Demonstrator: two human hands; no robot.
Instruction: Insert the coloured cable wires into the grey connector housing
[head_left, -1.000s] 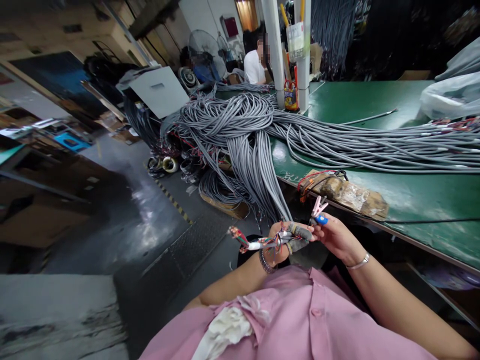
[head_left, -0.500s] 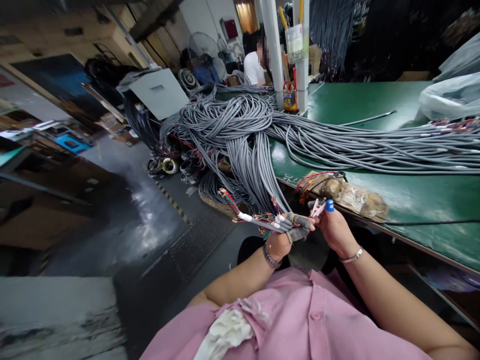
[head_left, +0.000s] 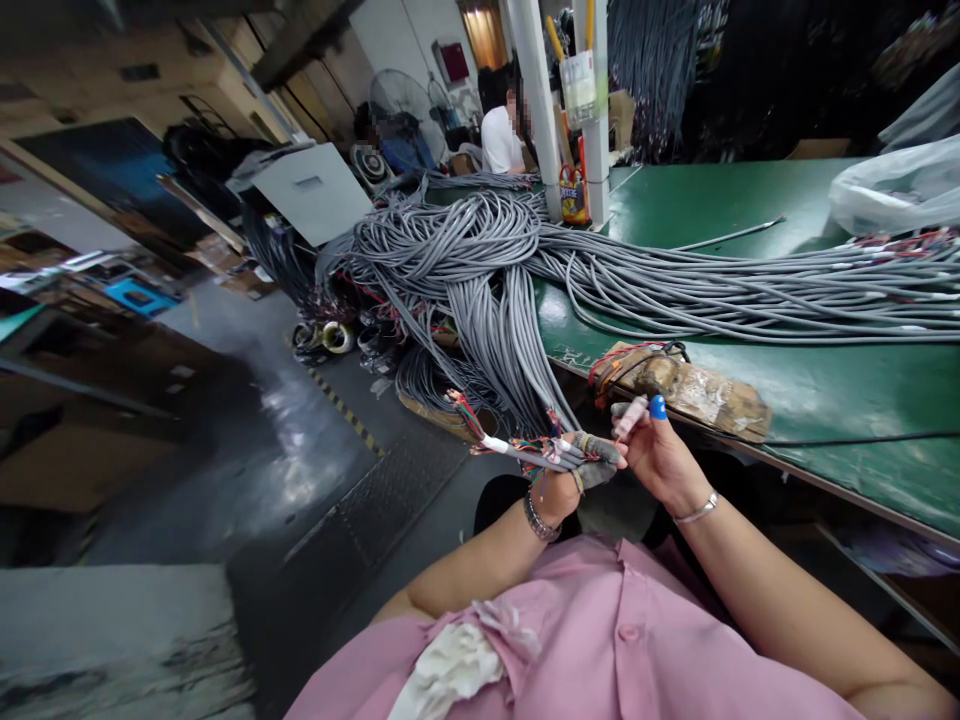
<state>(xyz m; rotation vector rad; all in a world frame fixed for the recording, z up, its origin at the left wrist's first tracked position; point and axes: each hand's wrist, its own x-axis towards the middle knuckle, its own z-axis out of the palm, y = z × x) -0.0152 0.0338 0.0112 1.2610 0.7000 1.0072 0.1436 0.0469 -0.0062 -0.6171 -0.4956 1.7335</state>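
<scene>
Cable ends held, fine wire work at the fingertips

A small bundle of grey round-jacketed cables (head_left: pixel 536 458) is held in front of the body, beside the bench (head_left: pixel 862 395). The left hand (head_left: pixel 564 486), its fingers partly covered by grey knitted sleeves (head_left: pixel 598 447), is clamped around the bundle. Stripped multicoloured wires (head_left: pixel 463 408) are fanned out beyond a white band (head_left: pixel 494 443). By the right hand (head_left: pixel 661 462), a small pale-pink object (head_left: pixel 631 417), blurred and apparently a clip, is pinched just beside the left fingertips; a blue cover (head_left: pixel 658 407) is worn on the thumb. Whether a wire is caught by the clip cannot be told.

Judgement: individual wires are being handled at the cable ends. For the next move, a steady left grip and precise placing of the pink object are called for.
</scene>
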